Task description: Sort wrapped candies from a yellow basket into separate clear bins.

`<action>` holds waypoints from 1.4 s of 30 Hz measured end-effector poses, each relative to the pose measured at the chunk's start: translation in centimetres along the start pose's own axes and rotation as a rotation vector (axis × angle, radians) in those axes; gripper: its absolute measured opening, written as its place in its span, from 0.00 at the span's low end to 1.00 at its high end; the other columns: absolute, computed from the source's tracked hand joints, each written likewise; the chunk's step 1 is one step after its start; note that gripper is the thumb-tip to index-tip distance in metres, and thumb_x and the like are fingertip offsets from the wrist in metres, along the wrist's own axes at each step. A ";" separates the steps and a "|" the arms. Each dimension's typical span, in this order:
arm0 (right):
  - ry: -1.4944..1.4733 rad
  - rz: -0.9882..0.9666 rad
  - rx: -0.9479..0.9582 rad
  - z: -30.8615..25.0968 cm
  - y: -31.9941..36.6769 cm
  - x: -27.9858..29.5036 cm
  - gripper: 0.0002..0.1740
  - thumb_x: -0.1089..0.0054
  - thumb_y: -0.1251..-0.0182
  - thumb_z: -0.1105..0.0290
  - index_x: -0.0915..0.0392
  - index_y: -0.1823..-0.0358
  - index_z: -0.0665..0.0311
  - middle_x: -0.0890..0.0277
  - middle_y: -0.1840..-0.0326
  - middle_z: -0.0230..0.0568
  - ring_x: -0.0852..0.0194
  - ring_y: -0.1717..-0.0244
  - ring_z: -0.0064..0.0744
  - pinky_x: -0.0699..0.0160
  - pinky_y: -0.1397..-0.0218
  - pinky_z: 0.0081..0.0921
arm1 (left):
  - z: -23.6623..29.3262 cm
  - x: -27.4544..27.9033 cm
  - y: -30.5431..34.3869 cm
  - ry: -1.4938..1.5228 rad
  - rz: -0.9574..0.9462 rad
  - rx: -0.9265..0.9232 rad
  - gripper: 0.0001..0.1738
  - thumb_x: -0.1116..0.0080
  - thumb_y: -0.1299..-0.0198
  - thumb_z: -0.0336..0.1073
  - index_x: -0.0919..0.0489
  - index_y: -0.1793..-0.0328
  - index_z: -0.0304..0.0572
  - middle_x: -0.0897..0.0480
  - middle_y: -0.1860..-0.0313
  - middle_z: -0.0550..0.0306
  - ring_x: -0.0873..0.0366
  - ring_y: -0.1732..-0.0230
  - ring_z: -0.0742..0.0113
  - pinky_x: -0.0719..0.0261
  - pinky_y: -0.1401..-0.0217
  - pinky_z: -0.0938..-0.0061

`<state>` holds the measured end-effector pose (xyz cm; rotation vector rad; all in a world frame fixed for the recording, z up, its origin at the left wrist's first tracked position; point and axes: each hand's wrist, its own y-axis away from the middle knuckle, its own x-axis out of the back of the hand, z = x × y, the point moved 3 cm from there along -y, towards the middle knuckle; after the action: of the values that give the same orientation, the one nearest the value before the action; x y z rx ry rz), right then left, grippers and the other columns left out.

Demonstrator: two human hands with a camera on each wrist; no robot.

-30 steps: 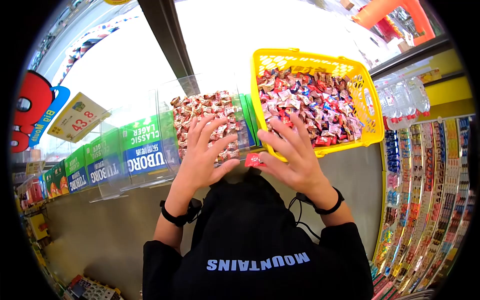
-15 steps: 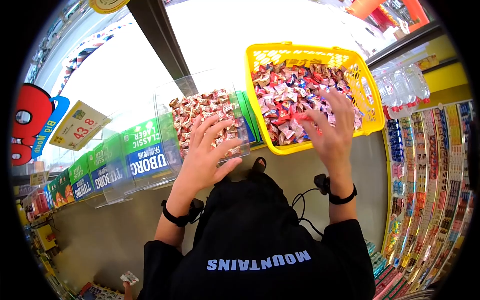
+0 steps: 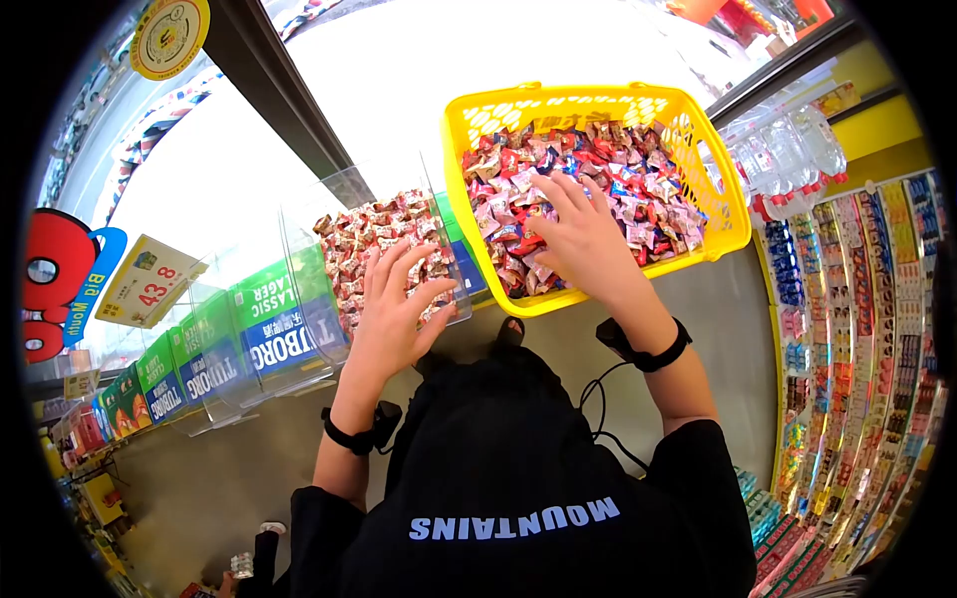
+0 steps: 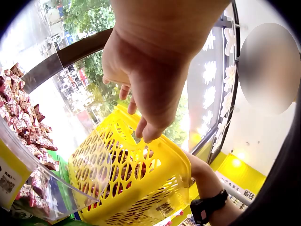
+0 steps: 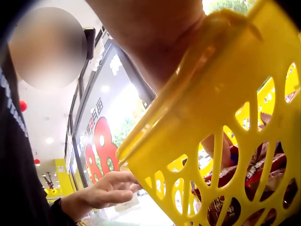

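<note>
My right hand (image 3: pixel 583 244) is over the near part of the yellow basket (image 3: pixel 738 214), its fingers loosely bent at the wrapped candies (image 3: pixel 653 184) in red, pink and blue. No candy shows in its grip. Through the basket's holes, the right wrist view shows part of that hand beside red wrappers (image 5: pixel 258 165). My left hand (image 3: pixel 389 314) hovers with spread, relaxed fingers by the front of a clear plastic bin (image 3: pixel 461 299) of small red-and-brown wrapped candies (image 3: pixel 344 254). It holds nothing in the left wrist view.
Green-and-blue beer cartons (image 3: pixel 274 319) run left beneath more clear bins. A price sign (image 3: pixel 150 284) stands at the far left. Water bottles (image 3: pixel 788 149) are right of the basket, above a shelf of small packaged goods (image 3: pixel 847 339). Another person's arm (image 3: pixel 264 558) shows at lower left.
My right hand has moved from the basket's near rim, where it held a red packet, onto the candies inside; the packet no longer shows in it. The left hand stays by the bin.
</note>
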<state>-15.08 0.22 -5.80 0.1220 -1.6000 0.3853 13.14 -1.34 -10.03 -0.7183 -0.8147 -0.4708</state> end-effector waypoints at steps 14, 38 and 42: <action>-0.200 0.185 -0.175 3.3 -0.7 -0.4 0.06 0.26 0.33 0.68 0.11 0.61 0.62 0.18 0.32 0.45 0.24 0.27 0.49 0.34 0.20 0.55 | -0.9 0.5 0.7 -0.044 0.009 0.080 0.16 0.25 0.36 0.36 0.10 0.42 0.55 0.25 0.20 0.50 0.37 0.14 0.38 0.47 0.09 0.36; -0.139 0.165 -0.224 4.3 0.7 -1.1 0.13 0.18 0.41 0.60 0.11 0.61 0.59 0.20 0.30 0.44 0.26 0.23 0.48 0.42 0.16 0.69 | -1.3 -0.2 0.6 -0.075 -0.016 0.109 0.16 0.25 0.37 0.36 0.10 0.42 0.54 0.25 0.20 0.49 0.38 0.13 0.38 0.46 0.10 0.38; -0.084 0.166 -0.293 3.0 0.4 0.3 0.15 0.18 0.42 0.60 0.15 0.62 0.57 0.21 0.29 0.46 0.28 0.21 0.48 0.44 0.16 0.71 | -1.5 -0.4 1.0 -0.062 -0.008 0.114 0.16 0.25 0.37 0.35 0.10 0.43 0.53 0.24 0.20 0.49 0.38 0.13 0.38 0.46 0.10 0.39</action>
<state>-18.10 -0.31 -5.60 -0.2215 -1.7374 0.2720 14.28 -1.71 -11.49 -0.6270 -0.8953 -0.4073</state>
